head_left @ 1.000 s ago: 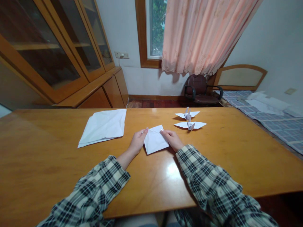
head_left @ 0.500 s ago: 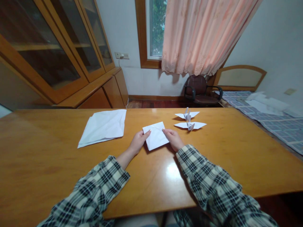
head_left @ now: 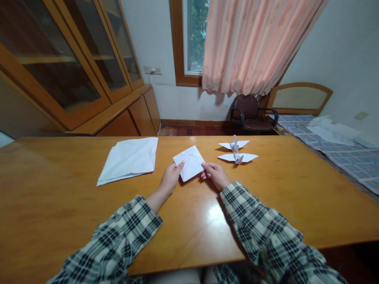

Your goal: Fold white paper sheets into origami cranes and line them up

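A folded square of white paper (head_left: 191,163) is held between my two hands, a little above the wooden table (head_left: 183,221). My left hand (head_left: 171,177) pinches its left edge, thumb on top and fingers hidden underneath. At the right corner, my right hand (head_left: 216,175) grips the paper between thumb and fingertips, the other fingers curled below. Two white paper cranes (head_left: 238,158) stand with wings spread beyond my right hand, one behind the other. Left of my left hand lies a stack of larger white paper sheets (head_left: 130,159).
A glass-door cabinet (head_left: 118,106) stands past the table's left far side. Behind the table's far edge are a brown armchair (head_left: 248,112) and a pink curtain (head_left: 245,47). A bed with a checked cover (head_left: 349,154) is at the right.
The folded paper has turned and shifted slightly left and away from me. My right hand's grip has moved to its right corner, with its lower fingers now showing. The cranes and stack stay put.
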{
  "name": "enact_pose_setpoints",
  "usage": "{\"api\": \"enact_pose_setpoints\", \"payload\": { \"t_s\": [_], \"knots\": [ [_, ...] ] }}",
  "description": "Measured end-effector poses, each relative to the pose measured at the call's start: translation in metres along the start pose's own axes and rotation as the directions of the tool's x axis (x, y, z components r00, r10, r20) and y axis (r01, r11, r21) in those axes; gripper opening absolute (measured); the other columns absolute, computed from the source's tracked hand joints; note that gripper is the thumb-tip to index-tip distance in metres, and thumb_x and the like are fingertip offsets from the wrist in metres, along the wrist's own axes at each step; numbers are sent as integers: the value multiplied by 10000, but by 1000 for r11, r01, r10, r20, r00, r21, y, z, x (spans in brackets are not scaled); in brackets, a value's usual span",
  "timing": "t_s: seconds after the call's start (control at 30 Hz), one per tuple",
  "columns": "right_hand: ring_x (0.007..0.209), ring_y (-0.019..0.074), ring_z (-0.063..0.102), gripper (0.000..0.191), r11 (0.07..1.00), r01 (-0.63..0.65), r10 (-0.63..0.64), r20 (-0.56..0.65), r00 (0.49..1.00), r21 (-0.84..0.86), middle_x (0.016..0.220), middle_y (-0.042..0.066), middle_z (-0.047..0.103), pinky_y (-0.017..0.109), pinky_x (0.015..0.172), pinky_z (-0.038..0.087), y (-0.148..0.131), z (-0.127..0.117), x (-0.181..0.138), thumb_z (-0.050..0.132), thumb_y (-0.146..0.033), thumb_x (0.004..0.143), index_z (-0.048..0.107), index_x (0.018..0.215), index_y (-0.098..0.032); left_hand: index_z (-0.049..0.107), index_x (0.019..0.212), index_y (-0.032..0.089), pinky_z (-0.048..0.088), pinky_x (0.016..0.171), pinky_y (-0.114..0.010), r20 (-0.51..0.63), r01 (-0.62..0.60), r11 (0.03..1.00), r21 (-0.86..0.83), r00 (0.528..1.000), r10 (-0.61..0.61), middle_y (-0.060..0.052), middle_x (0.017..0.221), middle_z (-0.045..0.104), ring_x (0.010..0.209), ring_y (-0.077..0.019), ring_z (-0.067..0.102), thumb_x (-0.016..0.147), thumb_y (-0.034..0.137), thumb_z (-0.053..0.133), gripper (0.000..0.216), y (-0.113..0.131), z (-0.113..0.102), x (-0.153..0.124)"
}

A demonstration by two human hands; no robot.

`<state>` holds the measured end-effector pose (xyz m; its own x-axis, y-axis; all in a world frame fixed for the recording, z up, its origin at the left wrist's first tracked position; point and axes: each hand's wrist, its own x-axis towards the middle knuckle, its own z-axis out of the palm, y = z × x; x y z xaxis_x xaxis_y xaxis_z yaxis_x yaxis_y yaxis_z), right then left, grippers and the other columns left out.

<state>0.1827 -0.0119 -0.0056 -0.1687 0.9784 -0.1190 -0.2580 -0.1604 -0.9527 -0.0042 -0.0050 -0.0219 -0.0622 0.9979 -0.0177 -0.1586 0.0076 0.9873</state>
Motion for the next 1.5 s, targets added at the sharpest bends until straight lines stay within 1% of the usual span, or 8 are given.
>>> {"api": "enact_pose_setpoints", "payload": {
  "t_s": [0.37, 0.67, 0.83, 0.97, 1.1, 1.23, 1.37, 1.5],
  "knots": [
    [443, 67, 512, 499, 993, 90, -97, -96, 991, -82, 493, -21, 573, 175, 437, 443, -1, -3, 1, 728, -635, 642, 606, 661, -152, 731, 881, 117, 507, 701, -317, 158, -16, 987, 161, 987, -10, -107, 890, 756, 798, -252, 671, 664, 554, 743, 488, 10, 4, -6],
    [415, 84, 502, 474, 966, 117, -144, -104, 984, -230, 539, -8, 591, 205, 402, 391, -4, -2, -3, 682, -631, 701, 586, 634, -172, 698, 850, 92, 481, 610, -283, 99, -45, 958, 284, 995, 18, -104, 795, 740, 705, -225, 663, 704, 559, 686, 490, 5, 0, -3],
    [473, 109, 466, 507, 794, 261, -368, -92, 925, -549, 478, -30, 478, 237, 499, 363, -2, -9, -2, 485, -591, 874, 471, 551, -200, 555, 1178, 111, 468, 552, -242, 103, -93, 974, 208, 992, 73, -40, 724, 699, 614, -168, 635, 726, 526, 695, 629, 9, 2, -5],
    [546, 127, 435, 473, 639, 246, -465, -112, 878, -729, 534, -32, 440, 248, 535, 302, -1, -19, 1, 393, -521, 931, 410, 576, -209, 312, 1408, 165, 368, 464, -193, -17, -166, 958, 235, 984, 175, 98, 524, 501, 441, -105, 474, 866, 493, 548, 676, 16, -2, -7],
    [601, 138, 448, 430, 466, 133, -432, -94, 897, -875, 584, -13, 486, 258, 562, 263, -7, -22, 0, 378, -441, 946, 424, 592, -202, 499, 1237, 187, 421, 589, -215, -82, -340, 842, 418, 909, 408, 66, 625, 473, 570, -106, 489, 908, 360, 514, 372, 18, -7, -7],
    [653, 148, 484, 416, 321, 37, -365, -88, 927, -946, 646, 16, 562, 268, 561, 229, -13, -18, -5, 399, -406, 946, 501, 602, -194, 599, 1057, 199, 463, 887, -345, 201, -526, 567, 634, 820, 536, -46, 973, 614, 950, -184, 572, 896, 243, 510, 189, 17, -3, -11],
    [694, 157, 516, 394, 220, 21, -320, -52, 946, -975, 710, 32, 624, 273, 565, 225, -15, -15, -7, 436, -400, 937, 573, 628, -196, 588, 1140, 207, 365, 1082, -455, 465, -619, 354, 702, 773, 431, -88, 1291, 562, 1248, -244, 467, 898, 209, 490, 261, 14, 2, -17],
    [694, 161, 536, 329, 197, 32, -318, -33, 948, -980, 736, 30, 646, 267, 565, 247, -14, -17, -5, 493, -421, 910, 612, 699, -200, 517, 1302, 158, 280, 1162, -472, 519, -578, 260, 773, 813, 264, -125, 1493, 406, 1409, -262, 316, 923, 247, 456, 394, 5, 4, -16]
  ]
}}
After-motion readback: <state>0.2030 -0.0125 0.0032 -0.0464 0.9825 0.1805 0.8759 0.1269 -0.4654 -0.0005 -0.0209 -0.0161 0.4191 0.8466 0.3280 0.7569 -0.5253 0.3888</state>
